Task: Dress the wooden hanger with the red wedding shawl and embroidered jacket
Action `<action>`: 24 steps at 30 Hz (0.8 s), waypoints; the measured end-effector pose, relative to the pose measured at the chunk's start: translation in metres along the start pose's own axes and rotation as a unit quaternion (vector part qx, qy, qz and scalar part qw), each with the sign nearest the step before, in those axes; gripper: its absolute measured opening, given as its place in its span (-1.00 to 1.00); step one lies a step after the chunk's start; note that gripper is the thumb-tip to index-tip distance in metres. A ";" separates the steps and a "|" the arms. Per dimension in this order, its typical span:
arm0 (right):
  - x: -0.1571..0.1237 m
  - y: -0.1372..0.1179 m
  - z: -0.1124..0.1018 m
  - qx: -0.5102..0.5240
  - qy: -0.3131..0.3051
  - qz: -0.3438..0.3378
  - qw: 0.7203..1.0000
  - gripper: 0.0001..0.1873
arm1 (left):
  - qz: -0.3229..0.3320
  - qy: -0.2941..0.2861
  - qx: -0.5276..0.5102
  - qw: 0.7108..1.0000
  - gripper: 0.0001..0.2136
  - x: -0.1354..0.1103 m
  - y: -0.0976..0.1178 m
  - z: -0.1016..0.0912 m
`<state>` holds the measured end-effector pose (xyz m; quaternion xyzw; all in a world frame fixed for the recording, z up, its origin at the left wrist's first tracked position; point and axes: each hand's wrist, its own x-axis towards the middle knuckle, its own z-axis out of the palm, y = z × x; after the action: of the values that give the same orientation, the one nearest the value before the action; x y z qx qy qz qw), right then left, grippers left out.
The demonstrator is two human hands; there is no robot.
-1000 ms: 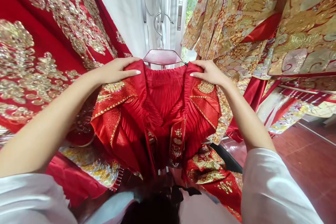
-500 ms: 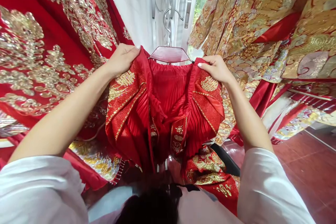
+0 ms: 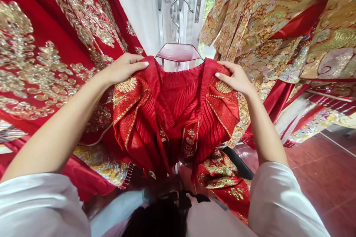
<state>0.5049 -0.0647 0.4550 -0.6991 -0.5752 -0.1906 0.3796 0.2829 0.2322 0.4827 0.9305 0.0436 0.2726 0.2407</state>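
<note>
A red pleated skirt (image 3: pixel 180 98) with a gathered waistband and gold embroidery spreads out in front of me. The clear hanger (image 3: pixel 178 52) lies along the top of its waistband, its metal hook pointing up. On the left, my left hand (image 3: pixel 128 68) pinches the waistband corner, thumb on top and fingers mostly out of sight behind the cloth. Across from it, my right hand (image 3: pixel 232 76) grips the other corner in the same way, close to a round gold emblem. Whether the hook hangs on anything I cannot tell.
A red garment with gold sequins (image 3: pixel 50 52) hangs at the left. Gold patterned garments (image 3: pixel 267 29) hang at the right. Behind the hanger stands a white door (image 3: pixel 197 11) with a metal lock. Red-and-gold cloth (image 3: pixel 225 174) lies below on a dark edge, above reddish floor tiles (image 3: pixel 325 177).
Both hands have shifted slightly outward along the waistband, which now looks stretched wider. The hanger stands a little higher in view and shows more of its clear body.
</note>
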 end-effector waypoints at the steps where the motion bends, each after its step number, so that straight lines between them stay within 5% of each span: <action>1: -0.004 0.001 0.003 -0.029 0.009 0.003 1.000 -0.41 | -0.002 -0.011 0.014 1.000 -0.66 -0.003 -0.001 0.000; 7: -0.034 -0.005 0.023 -0.179 0.134 0.013 0.975 -0.45 | 0.006 0.060 0.220 0.974 -0.64 -0.016 0.003 0.008; 11: -0.091 -0.018 0.038 -0.236 0.247 0.046 0.939 -0.48 | -0.026 0.068 0.275 0.959 -0.69 -0.018 0.012 0.010; 16: -0.162 -0.012 0.033 -0.239 0.124 0.109 0.957 -0.63 | -0.020 0.045 0.253 0.966 -0.74 -0.014 0.013 0.008; 21: -0.188 0.006 0.013 -0.329 0.314 0.138 0.880 -0.69 | -0.023 0.061 0.235 0.970 -0.74 -0.012 0.009 0.014; 24: -0.197 -0.006 0.033 -0.307 0.210 0.072 0.925 -0.68 | -0.019 0.068 0.220 0.973 -0.76 -0.009 0.008 0.017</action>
<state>0.4409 -0.1698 0.2970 -0.7649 -0.3439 -0.4724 0.2711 0.2841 0.2161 0.4691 0.9390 0.1369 0.3139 0.0313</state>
